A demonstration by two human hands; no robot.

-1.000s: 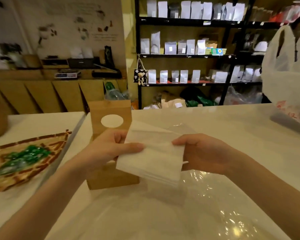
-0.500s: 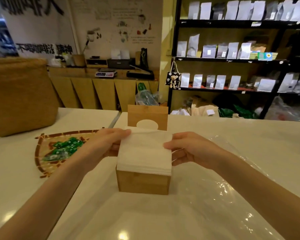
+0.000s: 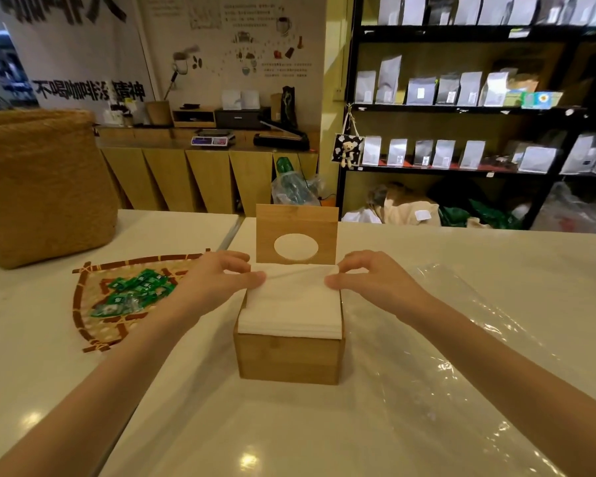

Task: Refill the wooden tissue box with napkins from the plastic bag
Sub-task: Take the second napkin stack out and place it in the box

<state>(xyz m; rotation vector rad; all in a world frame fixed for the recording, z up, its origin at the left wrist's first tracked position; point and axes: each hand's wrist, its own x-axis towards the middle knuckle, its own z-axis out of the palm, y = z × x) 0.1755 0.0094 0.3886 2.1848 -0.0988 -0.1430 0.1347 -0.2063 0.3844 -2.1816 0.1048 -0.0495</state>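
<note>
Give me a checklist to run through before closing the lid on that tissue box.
1. Lid raised clear of the stack: ok.
2. Napkins seated below the wooden box rim: not ok, the stack stands above it.
3. Stack square in the box: cannot tell, the left edge appears to overhang.
4. Left hand and right hand out of the lid's path: not ok, both rest on the stack's far corners.
5. Top napkin reachable through the lid's oval hole: cannot tell.

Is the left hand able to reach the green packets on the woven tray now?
Probably yes: the left hand pinches the napkins, the green packets lie uncovered beside it, nothing between.
</note>
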